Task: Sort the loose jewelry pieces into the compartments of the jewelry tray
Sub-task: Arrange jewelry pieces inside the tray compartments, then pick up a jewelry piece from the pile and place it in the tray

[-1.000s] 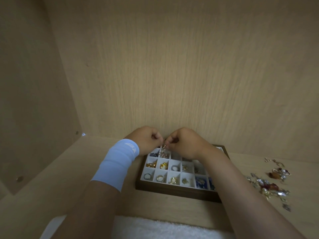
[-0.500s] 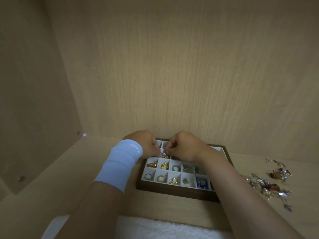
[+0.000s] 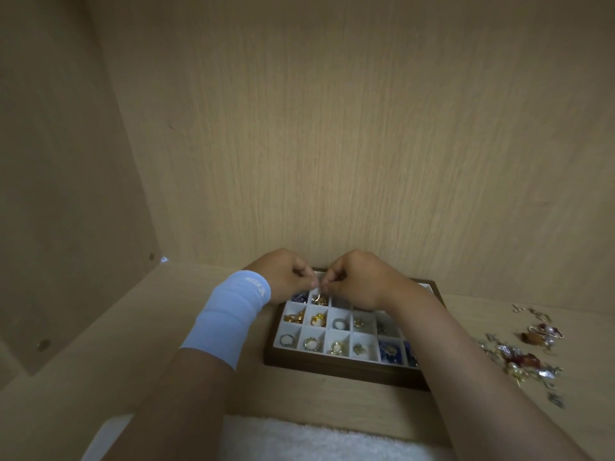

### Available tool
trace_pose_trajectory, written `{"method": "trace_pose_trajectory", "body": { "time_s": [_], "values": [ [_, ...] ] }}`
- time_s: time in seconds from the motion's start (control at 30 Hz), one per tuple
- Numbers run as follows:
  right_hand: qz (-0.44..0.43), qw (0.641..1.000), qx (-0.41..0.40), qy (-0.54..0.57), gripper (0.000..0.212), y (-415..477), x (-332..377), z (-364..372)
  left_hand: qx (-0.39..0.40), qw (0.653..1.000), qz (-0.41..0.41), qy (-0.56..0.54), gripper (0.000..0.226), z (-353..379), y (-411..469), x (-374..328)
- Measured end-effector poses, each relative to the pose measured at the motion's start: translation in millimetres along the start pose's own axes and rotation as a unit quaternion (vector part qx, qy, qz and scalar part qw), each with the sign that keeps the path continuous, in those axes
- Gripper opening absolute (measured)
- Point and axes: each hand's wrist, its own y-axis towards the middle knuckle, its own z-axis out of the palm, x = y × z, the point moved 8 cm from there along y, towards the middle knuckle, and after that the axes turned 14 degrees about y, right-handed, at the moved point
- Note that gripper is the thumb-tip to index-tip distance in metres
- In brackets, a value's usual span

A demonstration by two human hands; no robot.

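Note:
A dark wooden jewelry tray (image 3: 346, 370) with white compartments stands on the shelf, most near cells holding rings, gold pieces or blue stones. My left hand (image 3: 286, 276) and my right hand (image 3: 357, 281) meet over the tray's far left cells, fingertips pinching a small gold and silver piece (image 3: 320, 296) that hangs just above a compartment in the second column. Loose jewelry (image 3: 522, 356) lies in a scatter on the shelf to the tray's right.
The wooden back wall rises right behind the tray, and a side panel (image 3: 66, 227) closes the left. A white towel (image 3: 316, 440) lies at the near edge. A pale blue wristband (image 3: 229, 314) covers my left wrist.
Both hands stay together over the tray's far left cells. The small piece they pinch has dipped towards a compartment and hangs just above it now.

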Motion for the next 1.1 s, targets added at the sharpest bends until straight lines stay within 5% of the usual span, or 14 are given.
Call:
{"method": "trace_pose_trajectory", "body": {
  "time_s": [0.3, 0.57, 0.83, 1.1],
  "values": [
    [0.001, 0.996, 0.026, -0.083, 0.016, -7, 9, 10, -0.019, 0.988, 0.017, 0.150, 0.009, 4, 2, -12],
    [0.014, 0.999, -0.033, -0.013, 0.011, -40, -5, -58, -0.073, 0.989, 0.069, 0.113, 0.011, -2, -8, -53],
    [0.107, 0.978, -0.134, -0.116, 0.015, -128, -116, -180, -0.021, 0.984, 0.159, 0.075, 0.023, 45, -5, -163],
    [0.173, 0.957, -0.158, -0.169, 0.031, -174, -196, -207, 0.030, 0.976, 0.203, 0.070, 0.033, 119, 39, -268]
  ]
}}
